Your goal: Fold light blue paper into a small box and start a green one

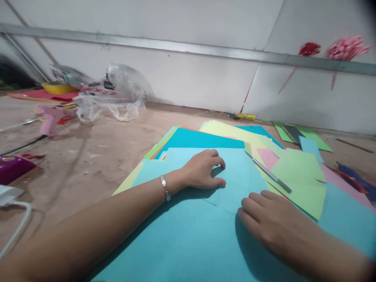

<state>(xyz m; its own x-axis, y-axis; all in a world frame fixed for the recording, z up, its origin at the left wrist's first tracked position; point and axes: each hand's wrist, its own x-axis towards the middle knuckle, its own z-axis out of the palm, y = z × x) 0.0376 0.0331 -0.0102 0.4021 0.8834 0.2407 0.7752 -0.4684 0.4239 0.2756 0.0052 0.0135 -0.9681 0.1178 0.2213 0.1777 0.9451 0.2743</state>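
Observation:
A large light-blue sheet [182, 231] lies in front of me on a stack of coloured papers, with thin dark lines drawn near its middle. My left hand [204, 169] rests on the sheet, thumb and fingers apart, holding nothing. To its right, my right hand [267, 217] is over the sheet with its fingers curled in; what they hold, if anything, is hidden. A slim silver cutter or pen [268, 172] lies diagonally on the papers just beyond my right hand. Green paper pieces [305, 180] lie right of it.
On the left are a pink glue gun [49, 119], a purple object [14, 168], a white cable [22, 227] and a clear plastic bag [123, 94]. Blue-and-red-handled tools [357, 180] lie at right. A yellow marker [246, 116] is by the white wall [190, 78].

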